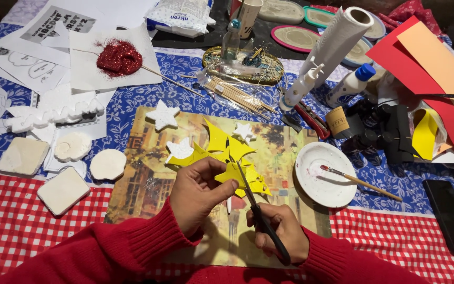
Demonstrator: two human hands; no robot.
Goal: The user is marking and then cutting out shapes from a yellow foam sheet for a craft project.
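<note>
Your left hand [198, 192] pinched the yellow sheet [227, 152], your right hand [279, 231] gripped scissors [256, 208] mid-cut; three white stars [162, 115] lay finished.

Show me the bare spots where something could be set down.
Free: the checked cloth below the white plate, and the picture mat left of the left hand. Crowded: the far side around the skewers and glue bottles.

yellow foam sheet [227, 152] jagged, black scissors [261, 218] cutting.
</note>
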